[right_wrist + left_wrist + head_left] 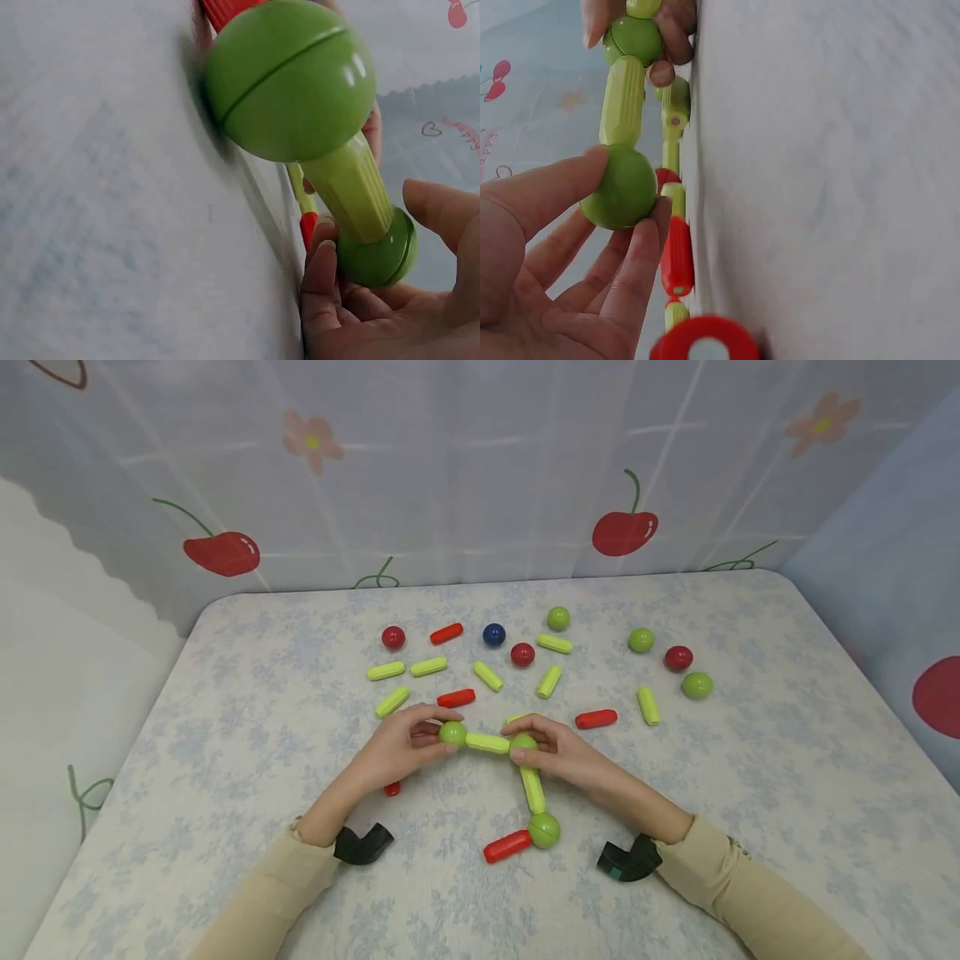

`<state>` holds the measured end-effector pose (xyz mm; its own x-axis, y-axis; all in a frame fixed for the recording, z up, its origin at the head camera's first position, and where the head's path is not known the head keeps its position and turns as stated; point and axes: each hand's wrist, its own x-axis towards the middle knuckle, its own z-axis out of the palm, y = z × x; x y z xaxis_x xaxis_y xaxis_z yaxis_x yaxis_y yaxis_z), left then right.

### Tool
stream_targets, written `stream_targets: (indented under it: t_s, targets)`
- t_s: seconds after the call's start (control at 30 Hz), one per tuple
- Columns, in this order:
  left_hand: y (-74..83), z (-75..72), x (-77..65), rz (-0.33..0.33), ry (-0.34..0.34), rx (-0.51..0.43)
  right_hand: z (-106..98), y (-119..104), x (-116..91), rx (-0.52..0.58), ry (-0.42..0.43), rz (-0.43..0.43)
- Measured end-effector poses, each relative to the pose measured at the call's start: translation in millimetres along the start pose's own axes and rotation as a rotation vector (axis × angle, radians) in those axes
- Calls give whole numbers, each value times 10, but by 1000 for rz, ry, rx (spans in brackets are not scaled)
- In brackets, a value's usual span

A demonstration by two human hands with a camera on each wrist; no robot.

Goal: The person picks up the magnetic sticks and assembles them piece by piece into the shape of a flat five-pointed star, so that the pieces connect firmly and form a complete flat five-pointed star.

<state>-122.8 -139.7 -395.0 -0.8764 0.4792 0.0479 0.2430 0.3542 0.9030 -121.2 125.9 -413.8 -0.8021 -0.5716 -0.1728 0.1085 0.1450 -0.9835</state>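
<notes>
My left hand (397,747) pinches a green ball (452,734) between thumb and fingers. A yellow-green rod (487,743) runs from that ball to a second green ball (522,745), which my right hand (566,756) holds. From this corner ball another yellow-green rod (533,789) leads toward me to a third green ball (544,830). A red rod (507,846) sticks out leftward from the third ball. In the left wrist view the left thumb and fingertips lie around their ball (620,187). The right wrist view shows the third ball (291,81) large, close to the tabletop.
Beyond my hands lie several loose yellow-green rods (429,666), red rods (596,719), red balls (522,654), green balls (697,685) and one blue ball (494,635). A red piece (392,788) is partly hidden under my left hand. A patterned cloth covers the table (750,777).
</notes>
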Motion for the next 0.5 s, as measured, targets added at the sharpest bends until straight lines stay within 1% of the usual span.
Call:
stream_targets:
  t_s: [0.1,0.17,0.23,0.33,0.4,0.5]
  targets:
    - [10,50,27,51,-5,2,12,-13,24,-54,-44,-25]
    - [30,86,40,62,-13,1,28,-26,42,-70,-66,-33]
    - [142,105,31,63,-21,-5,45,-35,62,-83,-67,-41]
    - [322,120,5,47,-18,-20,67,-39,84,-89,-49,-37]
    - [422,125,-9,47,-19,-22,79,-34,93,-92,-35,-33]
    - [303,164,16,54,-15,-18,95,-29,94,-91,-19,-22]
